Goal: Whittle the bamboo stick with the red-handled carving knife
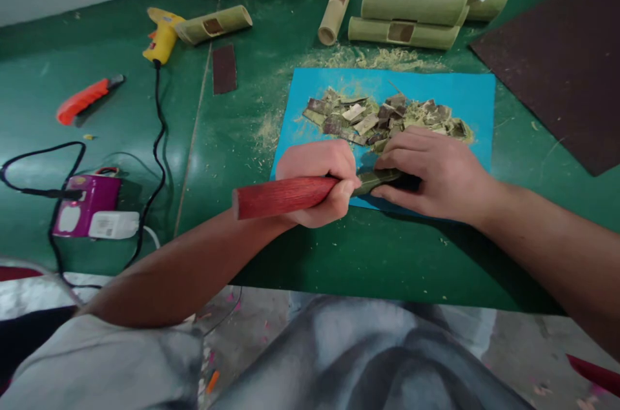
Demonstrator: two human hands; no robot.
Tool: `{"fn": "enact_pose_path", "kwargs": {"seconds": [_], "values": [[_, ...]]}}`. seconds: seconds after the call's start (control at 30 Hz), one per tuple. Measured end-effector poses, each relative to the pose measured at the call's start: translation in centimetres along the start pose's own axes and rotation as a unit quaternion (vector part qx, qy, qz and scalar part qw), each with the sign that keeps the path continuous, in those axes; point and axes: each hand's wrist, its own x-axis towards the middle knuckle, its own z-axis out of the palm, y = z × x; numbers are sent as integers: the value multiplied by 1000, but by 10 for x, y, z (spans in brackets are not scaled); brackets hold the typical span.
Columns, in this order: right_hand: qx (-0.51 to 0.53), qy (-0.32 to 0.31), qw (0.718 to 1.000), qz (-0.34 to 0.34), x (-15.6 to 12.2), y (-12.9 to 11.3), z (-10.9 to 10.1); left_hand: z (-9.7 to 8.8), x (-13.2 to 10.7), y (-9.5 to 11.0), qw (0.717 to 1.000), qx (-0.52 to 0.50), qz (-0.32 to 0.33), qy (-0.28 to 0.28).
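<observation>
My left hand (322,184) is wrapped round the red wooden handle (281,197) of a tool, whose working end is hidden behind the fist. Its knuckles are close to a dark green bamboo piece (369,180) lying near the front edge of a blue sheet (475,90). From the other side, my right hand (431,168) grips that piece between thumb and fingers, covering much of it. Just beyond both hands, a heap of bamboo chips and shavings (368,119) is spread across the sheet.
Cut bamboo tubes with rectangular openings (407,33) lie at the back. On the left are a yellow glue gun (165,35), an orange utility knife (87,100), a purple power box (87,203) with cords and a small sandpaper piece (224,69). A dark brown sheet (562,68) lies right.
</observation>
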Motion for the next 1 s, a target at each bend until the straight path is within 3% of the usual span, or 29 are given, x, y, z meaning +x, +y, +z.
{"fn": "enact_pose_path", "kwargs": {"seconds": [0.2, 0.6, 0.73, 0.83, 0.9, 1.0], "values": [[20, -8, 1000, 18, 0, 0, 1, -1, -1, -1, 1000, 17, -19, -10], [28, -7, 999, 32, 1, -1, 2, 0, -2, -1, 1000, 14, 9, 0], [34, 3, 998, 43, -2, -2, -4, 1, -4, -1, 998, 29, 49, 4], [53, 56, 995, 65, -8, -3, -17, -1, -3, 2, 995, 46, 85, -13], [59, 128, 985, 99, -12, -3, -27, -4, -3, 6, 991, 65, 105, -58], [39, 260, 948, 178, -16, -1, -35, -8, -1, 9, 982, 72, 132, -111]]}}
